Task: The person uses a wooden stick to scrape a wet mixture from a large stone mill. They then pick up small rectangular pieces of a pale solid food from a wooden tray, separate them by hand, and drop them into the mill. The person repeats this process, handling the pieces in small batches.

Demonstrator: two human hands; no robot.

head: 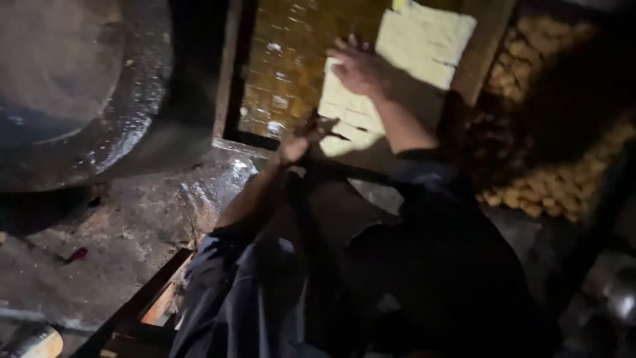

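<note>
The right hand [358, 66] lies flat, fingers spread and grasping nothing, on a pale slab [397, 73] scored into squares, which rests on a dark table [199, 192]. The left hand [298, 142] is clenched on a thin dark tool [324, 129], seemingly a knife, whose tip reaches the slab's near edge; the tool is too dim to tell more. Both forearms run from dark blue sleeves [218, 265] toward the slab. Just beyond the slab's left side sits a tray [291, 59] of golden-brown stuff cut into small squares, set in a dark frame. To the slab's right, well apart from the hands, a heap of golden fried cubes [550, 185] lies in shadow. Far left of the slab a big dark wok [86, 99] with a wet, speckled rim stands on the table, whose top there is wet and shiny.
</note>
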